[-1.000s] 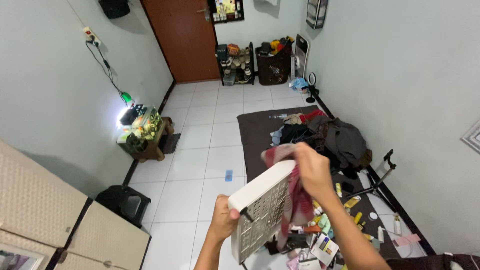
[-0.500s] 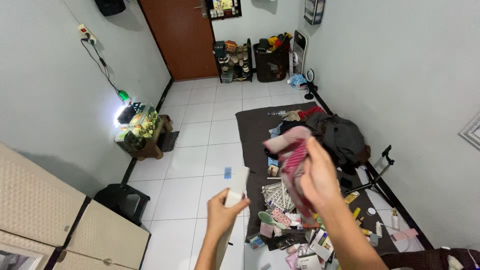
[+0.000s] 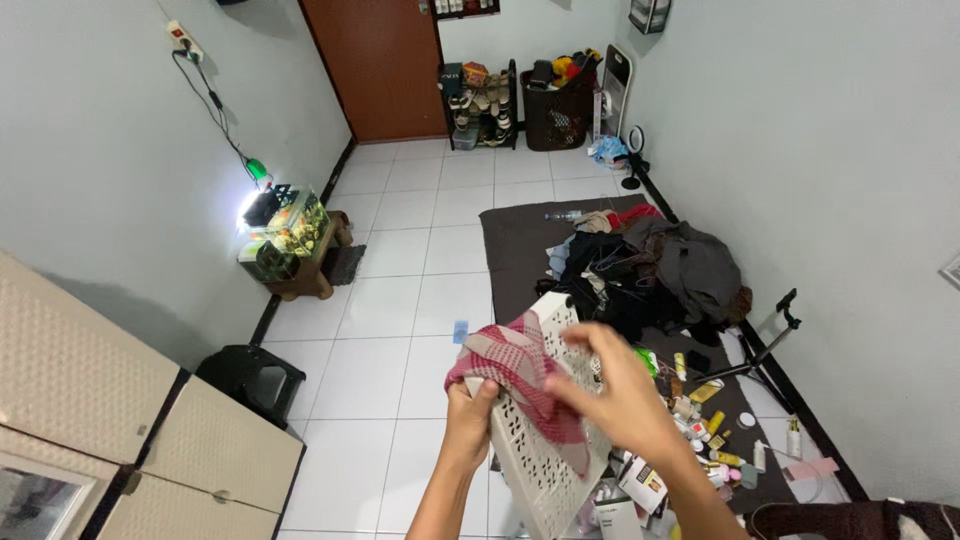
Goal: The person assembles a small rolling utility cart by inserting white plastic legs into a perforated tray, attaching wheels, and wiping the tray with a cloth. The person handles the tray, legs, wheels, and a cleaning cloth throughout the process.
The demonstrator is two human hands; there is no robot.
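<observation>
Here the left hand (image 3: 468, 420) grips a white perforated basket (image 3: 545, 450) by its edge, fingers closed on a red checked cloth (image 3: 520, 375) draped over it; the right hand (image 3: 620, 385), loosely curled, presses the cloth above the cluttered dark mat (image 3: 520, 250).

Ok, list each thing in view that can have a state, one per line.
left hand: gripping the basket's edge and the cloth
right hand: on the basket, over the cloth
white perforated basket: held up, tilted
red checked cloth: draped over the basket
brown door: closed
aquarium: lit
clothes pile: heaped on dark mat
</observation>
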